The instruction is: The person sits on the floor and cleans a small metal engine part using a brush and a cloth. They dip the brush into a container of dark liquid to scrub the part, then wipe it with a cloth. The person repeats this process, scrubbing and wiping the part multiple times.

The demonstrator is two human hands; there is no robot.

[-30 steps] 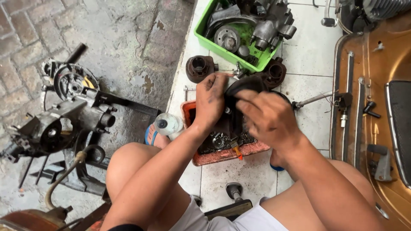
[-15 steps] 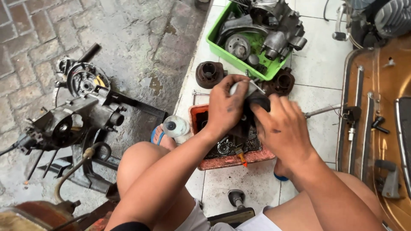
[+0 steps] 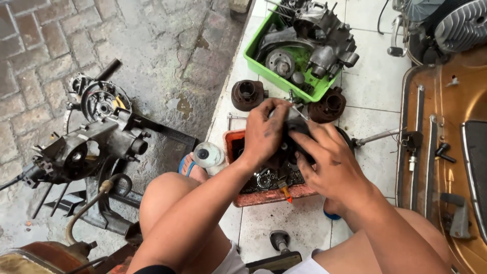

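Note:
My left hand (image 3: 265,133) and my right hand (image 3: 332,162) are both closed around a dark, greasy engine part (image 3: 294,133) held above a shallow orange tray (image 3: 258,197). A thin metal rod (image 3: 299,112) pokes out between the fingers of my left hand. The tray holds small oily parts and a tool with an orange handle (image 3: 284,191). My hands hide most of the engine part.
A green bin (image 3: 261,68) of engine parts stands behind the tray, flanked by two rusty cylinders (image 3: 247,94) (image 3: 328,104). An engine case (image 3: 83,147) lies on the left paving. A scooter floorboard (image 3: 446,152) runs along the right. A round container (image 3: 206,155) sits by my foot.
The view has shifted slightly. Both hands have stayed on the engine part over the tray, turning it a little; my right hand has moved lower and to the right of it.

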